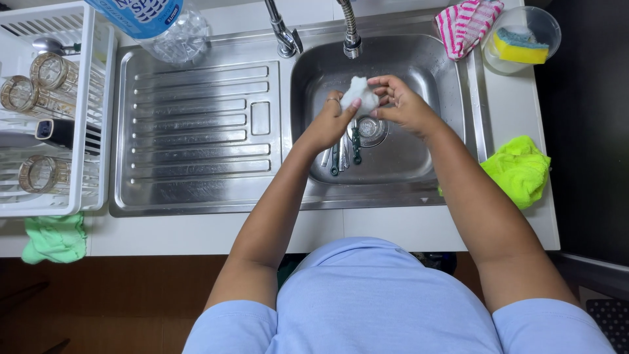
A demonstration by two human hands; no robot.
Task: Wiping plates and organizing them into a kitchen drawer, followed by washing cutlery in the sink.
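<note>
Both my hands are over the steel sink basin (432, 85), right under the flexible faucet spout (352, 39). Left hand (331, 121) and right hand (403, 105) both pinch one small white wad (360, 95), foamy or cloth-like, can't tell which. Left thumb and fingers closed on its lower left side, ring visible on one finger. Right fingers curled onto its right edge. Wad sits between the two hands, above the drain (371, 128).

In the basin bottom, partly under my left hand: a few pieces of cutlery (346, 154), some with dark green handles, lying just beside the drain.

Second tap (283, 33) stands left of the spout. Ribbed steel drainboard (196, 131) to the left of the basin. At its top edge a clear plastic bottle (164, 23) lies tilted, blue label with white print wrapped round its upper part, lower part crinkled and clear.

Far left: white plastic dish rack (92, 118) holding gold-rimmed glasses (39, 85) on their sides and a dark handled item. Mint green cloth (56, 237) hangs off the counter edge below the rack.

Top right: pink and white striped cloth (466, 23) on the sink rim, touching a clear round tub (550, 29) with a yellow and green sponge (521, 47) inside. Neon yellow-green cloth (521, 169) bunched on the white counter right of the basin.
</note>
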